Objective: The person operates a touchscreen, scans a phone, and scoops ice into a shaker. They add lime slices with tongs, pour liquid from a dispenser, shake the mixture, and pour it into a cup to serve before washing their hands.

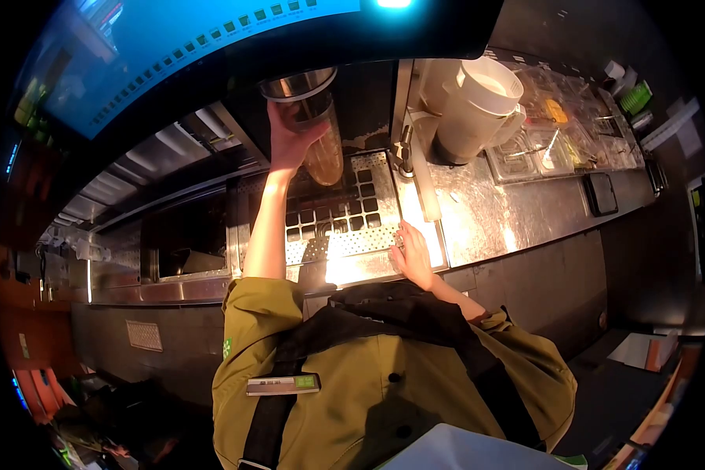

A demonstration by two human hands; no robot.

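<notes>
My left hand (292,137) is wrapped round the side of a tall clear container (323,149) with a metal rim at its top, held above a perforated metal tray (348,243) with a dark grid. What the container holds looks brownish. At the right end of that tray, my right hand (413,252) rests by the counter's metal edge, fingers spread and holding nothing. A metal tap-like fitting (406,153) stands just beyond it.
A large white pitcher (482,106) stands on the metal counter (486,211) to the right, beside clear lidded boxes (552,141) and a dark phone-like device (601,194). A lit screen (157,55) hangs upper left. A dark sink-like recess (188,235) lies left.
</notes>
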